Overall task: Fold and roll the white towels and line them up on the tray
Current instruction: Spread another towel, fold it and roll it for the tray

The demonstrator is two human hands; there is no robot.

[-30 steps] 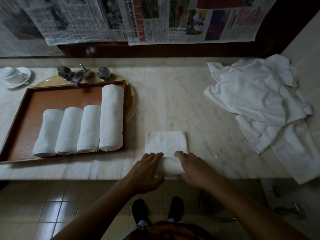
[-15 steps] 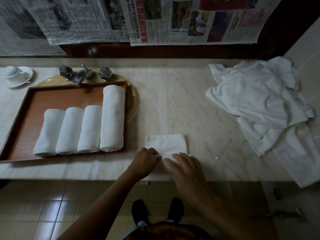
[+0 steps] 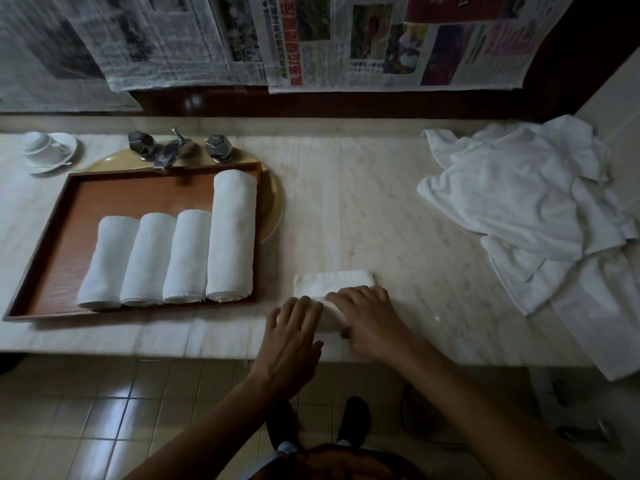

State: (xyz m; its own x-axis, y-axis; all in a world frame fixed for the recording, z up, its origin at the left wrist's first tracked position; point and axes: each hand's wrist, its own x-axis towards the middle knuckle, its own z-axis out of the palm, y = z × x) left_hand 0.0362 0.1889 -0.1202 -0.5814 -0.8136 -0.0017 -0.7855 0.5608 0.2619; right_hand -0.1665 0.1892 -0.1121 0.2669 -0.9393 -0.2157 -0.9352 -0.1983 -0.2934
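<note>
Four rolled towels (image 3: 187, 258) line the tray (image 3: 45, 244). My left hand (image 3: 294, 327) and right hand (image 3: 370, 320) press flat-fingered on a fifth towel (image 3: 332, 280), half rolled; a heap (image 3: 519, 202) lies unfolded.

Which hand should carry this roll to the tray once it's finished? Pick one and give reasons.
Left, probably. Both hands rest on the half-rolled towel, but the left hand sits nearer the tray, which lies to that side; the right hand would have to cross over.

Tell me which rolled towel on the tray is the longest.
The rightmost roll, beside the right rim of the tray; it stretches well past the three shorter rolls.
</note>
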